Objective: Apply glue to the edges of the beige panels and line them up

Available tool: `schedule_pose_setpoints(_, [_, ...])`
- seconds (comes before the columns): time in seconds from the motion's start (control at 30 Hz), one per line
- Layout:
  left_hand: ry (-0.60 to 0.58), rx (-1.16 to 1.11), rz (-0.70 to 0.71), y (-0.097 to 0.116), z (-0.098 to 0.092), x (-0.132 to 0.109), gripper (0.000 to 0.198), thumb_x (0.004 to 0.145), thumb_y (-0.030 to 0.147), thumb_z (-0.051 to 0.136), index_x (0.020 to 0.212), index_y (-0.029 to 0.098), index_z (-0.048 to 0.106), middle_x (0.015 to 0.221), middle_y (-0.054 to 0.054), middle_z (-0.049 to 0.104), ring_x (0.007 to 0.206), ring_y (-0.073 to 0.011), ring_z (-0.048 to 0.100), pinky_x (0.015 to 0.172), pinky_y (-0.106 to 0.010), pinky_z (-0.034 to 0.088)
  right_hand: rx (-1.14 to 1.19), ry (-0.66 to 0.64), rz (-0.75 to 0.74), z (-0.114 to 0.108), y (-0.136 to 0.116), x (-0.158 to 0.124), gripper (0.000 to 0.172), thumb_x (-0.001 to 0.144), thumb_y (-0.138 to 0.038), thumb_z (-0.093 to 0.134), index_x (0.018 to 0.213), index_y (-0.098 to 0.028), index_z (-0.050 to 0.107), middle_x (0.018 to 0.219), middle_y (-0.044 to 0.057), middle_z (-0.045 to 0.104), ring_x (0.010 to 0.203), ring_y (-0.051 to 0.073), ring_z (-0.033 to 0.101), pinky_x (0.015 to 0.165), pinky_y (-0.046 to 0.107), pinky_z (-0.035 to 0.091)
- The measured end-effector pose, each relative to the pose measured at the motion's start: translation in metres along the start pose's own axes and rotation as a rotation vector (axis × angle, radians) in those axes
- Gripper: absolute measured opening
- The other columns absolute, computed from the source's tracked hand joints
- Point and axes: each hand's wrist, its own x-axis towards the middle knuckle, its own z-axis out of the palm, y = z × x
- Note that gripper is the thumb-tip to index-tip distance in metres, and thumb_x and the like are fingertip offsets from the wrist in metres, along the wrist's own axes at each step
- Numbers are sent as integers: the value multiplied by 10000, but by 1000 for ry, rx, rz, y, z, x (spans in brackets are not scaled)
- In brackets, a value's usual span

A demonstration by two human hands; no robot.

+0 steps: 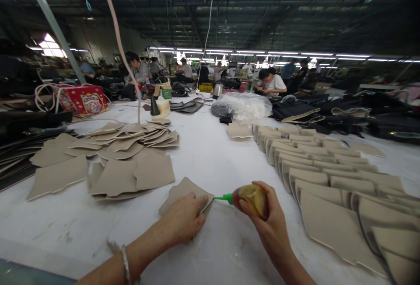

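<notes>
My left hand (184, 218) lies flat, fingers together, pressing on a beige cut leather piece (182, 190) on the white table (210, 154). My right hand (267, 215) is wrapped round a small amber glue bottle (252, 197). The bottle's green nozzle (223, 197) points left at the right edge of the piece, just by my left fingertips.
Loose beige pieces (114, 162) lie spread at the left; overlapping rows of the same pieces (328, 175) run along the right. Farther back are a clear plastic bag (244, 106), a red patterned bag (83, 99), dark material stacks (344, 110) and several seated workers.
</notes>
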Motion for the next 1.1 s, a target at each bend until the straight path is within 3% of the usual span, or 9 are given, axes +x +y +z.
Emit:
schedule_pose_setpoints(0.17, [1, 2, 3, -2, 2, 1, 480, 776, 197, 411, 1235, 292, 518, 945, -58, 600, 895, -236, 608, 791, -322, 452, 52, -41, 71, -1, -3, -2, 460, 735, -446, 695, 1099, -245, 499, 943, 21, 595, 850, 249, 569, 781, 355, 447])
schedule_pose_setpoints(0.33, [0, 3, 0, -1, 2, 0, 504, 794, 207, 410, 1287, 288, 474, 1000, -62, 598, 945, -229, 598, 828, -315, 443, 47, 16, 34, -2, -1, 1, 442, 749, -434, 685, 1103, -250, 495, 957, 21, 582, 861, 247, 564, 808, 381, 437])
schedule_pose_setpoints(0.53, [-11, -7, -12, 0, 1, -2, 493, 806, 247, 404, 1293, 277, 477, 1001, -74, 597, 932, -249, 604, 825, -344, 453, 89, -65, 90, -3, 1, -3, 435, 757, -433, 680, 1101, -247, 489, 933, 9, 582, 852, 234, 562, 785, 340, 440])
schedule_pose_setpoints(0.7, [-14, -5, 1, 0, 1, -3, 495, 817, 239, 386, 1303, 266, 469, 994, -72, 593, 928, -240, 601, 816, -334, 456, 114, -34, 98, -2, -1, -3, 424, 758, -428, 679, 1087, -239, 490, 933, 15, 575, 868, 245, 557, 800, 360, 435])
schedule_pose_setpoints(0.87, [-30, -8, -12, -1, 1, -3, 510, 838, 246, 369, 1343, 256, 438, 1008, -69, 587, 940, -223, 596, 850, -316, 440, 159, -154, 151, -2, -3, -13, 408, 759, -426, 680, 1077, -246, 500, 914, 1, 592, 860, 244, 574, 780, 346, 440])
schedule_pose_setpoints(1.1, [-20, -19, 1, -4, 2, -4, 514, 854, 261, 352, 1362, 251, 425, 1006, -73, 584, 950, -229, 595, 848, -324, 432, 171, -123, 151, -3, 3, -18, 432, 756, -427, 688, 1092, -257, 478, 923, -8, 581, 857, 225, 560, 771, 319, 431])
